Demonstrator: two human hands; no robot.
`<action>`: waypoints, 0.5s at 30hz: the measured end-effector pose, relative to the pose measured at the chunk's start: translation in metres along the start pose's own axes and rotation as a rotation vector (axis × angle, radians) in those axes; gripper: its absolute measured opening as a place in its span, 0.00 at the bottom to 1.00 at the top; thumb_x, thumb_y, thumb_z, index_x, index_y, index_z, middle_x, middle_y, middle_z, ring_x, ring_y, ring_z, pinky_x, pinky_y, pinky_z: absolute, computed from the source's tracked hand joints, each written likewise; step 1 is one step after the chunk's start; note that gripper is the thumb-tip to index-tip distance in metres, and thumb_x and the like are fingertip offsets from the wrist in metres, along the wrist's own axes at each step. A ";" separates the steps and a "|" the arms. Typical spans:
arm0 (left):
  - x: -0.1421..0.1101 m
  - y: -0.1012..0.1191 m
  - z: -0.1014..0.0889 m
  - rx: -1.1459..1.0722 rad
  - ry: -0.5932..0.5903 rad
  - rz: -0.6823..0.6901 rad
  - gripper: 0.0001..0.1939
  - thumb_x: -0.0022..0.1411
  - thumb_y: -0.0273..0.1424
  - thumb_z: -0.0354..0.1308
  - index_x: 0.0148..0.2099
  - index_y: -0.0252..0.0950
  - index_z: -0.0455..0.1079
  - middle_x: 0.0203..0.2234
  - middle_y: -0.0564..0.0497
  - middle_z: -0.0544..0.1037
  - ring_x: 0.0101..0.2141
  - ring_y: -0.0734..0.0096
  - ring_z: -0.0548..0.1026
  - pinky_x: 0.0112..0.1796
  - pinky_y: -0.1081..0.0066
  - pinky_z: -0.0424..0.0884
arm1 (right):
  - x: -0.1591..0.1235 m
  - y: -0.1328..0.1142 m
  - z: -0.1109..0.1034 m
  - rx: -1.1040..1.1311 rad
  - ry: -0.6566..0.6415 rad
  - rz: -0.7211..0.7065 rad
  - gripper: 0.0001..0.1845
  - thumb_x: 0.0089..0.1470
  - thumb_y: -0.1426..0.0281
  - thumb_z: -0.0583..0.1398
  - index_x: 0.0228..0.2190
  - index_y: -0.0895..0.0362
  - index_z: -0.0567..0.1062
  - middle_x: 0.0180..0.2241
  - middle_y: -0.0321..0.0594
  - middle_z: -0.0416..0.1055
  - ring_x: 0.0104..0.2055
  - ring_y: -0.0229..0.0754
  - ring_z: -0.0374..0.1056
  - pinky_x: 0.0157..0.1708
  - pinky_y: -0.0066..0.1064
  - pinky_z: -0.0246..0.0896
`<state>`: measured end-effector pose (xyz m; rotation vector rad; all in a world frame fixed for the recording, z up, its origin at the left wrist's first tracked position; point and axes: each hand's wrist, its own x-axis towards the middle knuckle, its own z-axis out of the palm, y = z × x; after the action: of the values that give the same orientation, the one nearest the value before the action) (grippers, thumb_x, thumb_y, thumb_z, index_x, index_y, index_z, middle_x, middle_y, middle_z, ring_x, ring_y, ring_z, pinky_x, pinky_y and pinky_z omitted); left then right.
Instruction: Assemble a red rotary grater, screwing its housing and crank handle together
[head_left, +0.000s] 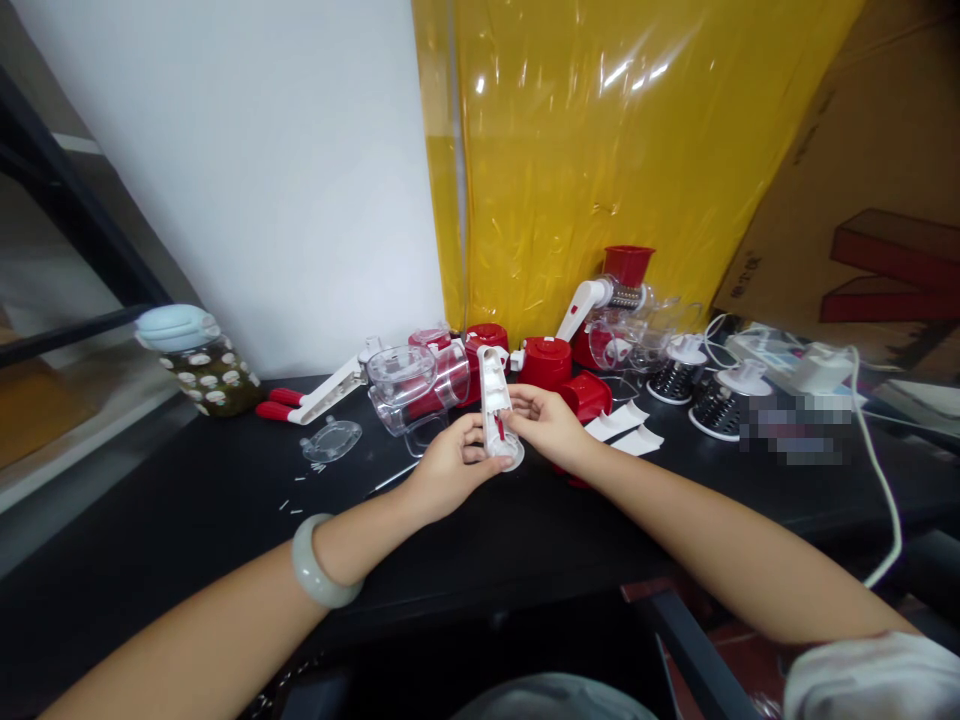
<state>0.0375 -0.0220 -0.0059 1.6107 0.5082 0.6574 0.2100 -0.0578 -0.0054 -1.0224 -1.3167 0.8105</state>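
Both hands hold one white plastic crank handle (493, 395) with a red insert, upright above the black table (225, 500). My left hand (448, 466) pinches its round lower end, fingers closed. My right hand (547, 422) grips the same part from the right, fingers curled on it. A pale bangle (319, 562) circles my left wrist. Just behind the hands lie clear plastic drums (412, 385) and red housing parts (546, 362).
An assembled red and white rotary grater (611, 295) stands at the back by yellow film. Metal blade drums (724, 395), white flat pieces (626, 428), a clear lid (331, 440), a second crank (311, 398), a jar (199, 360) and a white cable (877, 460) surround them.
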 end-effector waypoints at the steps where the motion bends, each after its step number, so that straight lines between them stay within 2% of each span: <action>1: 0.000 0.000 0.000 0.001 0.001 0.000 0.23 0.52 0.26 0.68 0.50 0.33 0.66 0.43 0.46 0.77 0.39 0.70 0.79 0.45 0.65 0.73 | 0.000 0.000 0.000 -0.001 0.000 0.000 0.18 0.45 0.66 0.66 0.40 0.57 0.76 0.38 0.42 0.79 0.42 0.44 0.75 0.47 0.41 0.71; 15: 0.000 0.002 0.000 0.008 -0.007 0.012 0.24 0.52 0.28 0.68 0.50 0.34 0.66 0.43 0.45 0.77 0.39 0.68 0.78 0.45 0.62 0.74 | -0.001 -0.003 0.001 -0.018 0.007 0.015 0.18 0.43 0.67 0.67 0.39 0.57 0.75 0.37 0.42 0.79 0.41 0.42 0.75 0.46 0.40 0.71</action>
<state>0.0374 -0.0222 -0.0043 1.6238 0.4970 0.6596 0.2087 -0.0594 -0.0027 -1.0496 -1.3141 0.8073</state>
